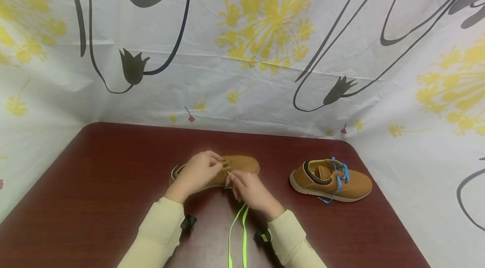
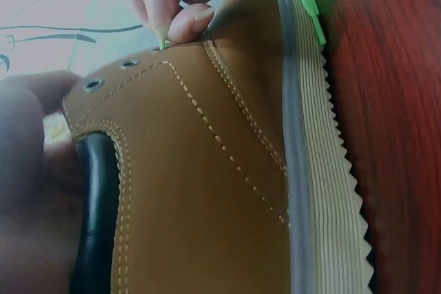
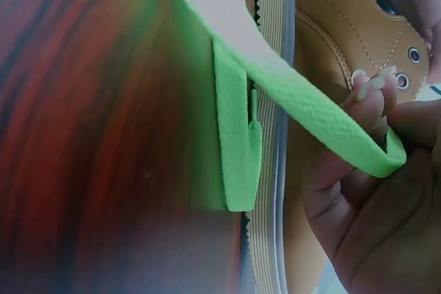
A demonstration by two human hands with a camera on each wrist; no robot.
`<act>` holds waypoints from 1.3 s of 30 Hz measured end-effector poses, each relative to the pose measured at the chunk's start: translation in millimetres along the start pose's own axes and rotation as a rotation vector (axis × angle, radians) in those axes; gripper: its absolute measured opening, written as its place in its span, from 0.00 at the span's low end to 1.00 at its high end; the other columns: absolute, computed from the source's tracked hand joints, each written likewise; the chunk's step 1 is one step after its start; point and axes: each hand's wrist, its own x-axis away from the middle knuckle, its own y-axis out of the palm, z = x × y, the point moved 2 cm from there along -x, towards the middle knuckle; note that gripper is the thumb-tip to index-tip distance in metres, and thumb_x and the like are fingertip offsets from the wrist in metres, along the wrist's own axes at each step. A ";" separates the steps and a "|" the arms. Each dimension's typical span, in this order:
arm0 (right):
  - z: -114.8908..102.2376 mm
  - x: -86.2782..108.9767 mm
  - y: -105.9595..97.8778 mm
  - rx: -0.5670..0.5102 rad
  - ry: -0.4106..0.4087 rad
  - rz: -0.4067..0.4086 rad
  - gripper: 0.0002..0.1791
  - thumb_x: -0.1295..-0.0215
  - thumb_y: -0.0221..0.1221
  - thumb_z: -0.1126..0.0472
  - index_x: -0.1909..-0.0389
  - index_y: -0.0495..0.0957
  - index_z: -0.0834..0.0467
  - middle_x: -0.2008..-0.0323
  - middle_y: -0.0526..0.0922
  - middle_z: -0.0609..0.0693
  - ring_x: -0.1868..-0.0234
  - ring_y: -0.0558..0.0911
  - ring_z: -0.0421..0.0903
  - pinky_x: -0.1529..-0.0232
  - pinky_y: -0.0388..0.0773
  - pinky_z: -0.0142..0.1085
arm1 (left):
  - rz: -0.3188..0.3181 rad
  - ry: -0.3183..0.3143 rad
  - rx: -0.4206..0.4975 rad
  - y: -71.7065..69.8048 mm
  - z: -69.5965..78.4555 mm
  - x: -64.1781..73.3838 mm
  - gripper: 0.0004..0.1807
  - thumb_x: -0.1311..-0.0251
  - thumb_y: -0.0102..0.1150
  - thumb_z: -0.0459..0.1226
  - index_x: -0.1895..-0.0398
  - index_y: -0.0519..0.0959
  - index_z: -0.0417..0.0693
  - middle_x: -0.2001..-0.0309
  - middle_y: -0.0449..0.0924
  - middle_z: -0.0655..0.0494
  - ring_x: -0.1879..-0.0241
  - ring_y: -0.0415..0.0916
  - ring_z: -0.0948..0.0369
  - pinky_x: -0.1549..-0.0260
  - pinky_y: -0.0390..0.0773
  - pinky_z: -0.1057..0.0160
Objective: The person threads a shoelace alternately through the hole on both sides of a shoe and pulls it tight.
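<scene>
A tan shoe (image 1: 244,163) with a pale ridged sole (image 2: 324,142) lies in front of me, toe to the right. My left hand (image 1: 198,170) holds its upper edge by the eyelets, the hand partly covering the shoe's opening. Between the fingertips of my right hand (image 1: 251,190) is the end of a flat neon-green shoelace (image 3: 296,101), pinched right at an eyelet. In the left wrist view, the lace tip touches that hole, and bare metal eyelets (image 2: 93,85) run beside it. The rest of the lace hangs toward me over the table.
Off to the right stands a second tan shoe (image 1: 356,184), threaded with a blue lace (image 1: 339,184). Both shoes are on a dark red wooden table (image 1: 125,158). A patterned white curtain (image 1: 212,104) encloses the back and sides.
</scene>
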 end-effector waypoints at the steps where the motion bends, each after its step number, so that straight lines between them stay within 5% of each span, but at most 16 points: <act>1: 0.1 0.0 0.0 -0.003 -0.001 0.002 0.17 0.18 0.42 0.60 0.63 0.79 0.55 0.84 0.72 0.43 0.85 0.73 0.35 0.79 0.76 0.32 | -0.015 0.013 -0.010 -0.2 0.1 -0.2 0.19 0.32 0.51 0.40 0.77 0.88 0.50 0.45 0.85 0.53 0.41 0.79 0.53 0.39 0.75 0.49; 5: -1.0 0.5 -0.2 -0.020 -0.014 0.004 0.17 0.18 0.43 0.59 0.62 0.79 0.56 0.84 0.73 0.44 0.85 0.73 0.35 0.79 0.76 0.32 | -0.088 0.051 -0.021 -1.8 0.9 -0.1 0.15 0.29 0.52 0.43 0.63 0.91 0.56 0.40 0.83 0.54 0.35 0.76 0.50 0.32 0.64 0.41; 9: -1.9 1.5 -0.4 -0.035 -0.024 0.002 0.18 0.18 0.43 0.59 0.61 0.80 0.57 0.84 0.73 0.45 0.85 0.73 0.35 0.78 0.76 0.31 | -0.105 0.038 0.029 -1.3 0.7 -1.6 0.15 0.30 0.53 0.43 0.65 0.91 0.59 0.42 0.85 0.55 0.36 0.77 0.50 0.31 0.59 0.36; 18: -2.1 2.8 0.8 -0.077 -0.027 0.011 0.17 0.18 0.45 0.59 0.59 0.82 0.59 0.83 0.77 0.49 0.84 0.76 0.40 0.78 0.78 0.32 | -0.019 -0.081 0.123 3.7 3.8 -2.9 0.10 0.39 0.63 0.42 0.73 0.92 0.59 0.55 0.90 0.61 0.42 0.83 0.54 0.35 0.73 0.46; 22: -1.6 2.8 0.5 -0.086 -0.026 0.011 0.16 0.19 0.46 0.60 0.58 0.83 0.61 0.83 0.77 0.50 0.84 0.77 0.41 0.78 0.79 0.32 | 0.044 -0.087 0.106 6.6 5.4 -3.6 0.08 0.44 0.65 0.41 0.75 0.91 0.59 0.58 0.90 0.62 0.46 0.85 0.57 0.40 0.77 0.52; 30: -0.2 1.4 -4.2 -0.113 0.007 -0.002 0.22 0.18 0.45 0.53 0.60 0.84 0.62 0.80 0.82 0.52 0.81 0.80 0.41 0.76 0.81 0.34 | 0.085 -0.131 0.127 8.4 5.0 -4.7 0.07 0.39 0.65 0.42 0.72 0.90 0.56 0.59 0.89 0.61 0.49 0.84 0.58 0.44 0.78 0.53; 35: 4.0 1.2 -13.5 -0.052 0.057 0.158 0.17 0.22 0.52 0.53 0.65 0.85 0.57 0.74 0.86 0.50 0.76 0.82 0.41 0.71 0.79 0.32 | 0.089 -0.161 0.130 7.0 4.7 -5.0 0.10 0.32 0.60 0.44 0.64 0.87 0.52 0.61 0.87 0.57 0.58 0.80 0.59 0.53 0.77 0.56; 39: 5.6 1.1 -16.1 0.012 0.036 0.287 0.07 0.29 0.61 0.59 0.54 0.85 0.54 0.59 0.89 0.49 0.61 0.86 0.42 0.57 0.82 0.34 | 0.099 -0.159 0.160 5.9 4.6 -5.6 0.10 0.30 0.58 0.44 0.62 0.86 0.51 0.66 0.85 0.56 0.64 0.76 0.60 0.57 0.75 0.58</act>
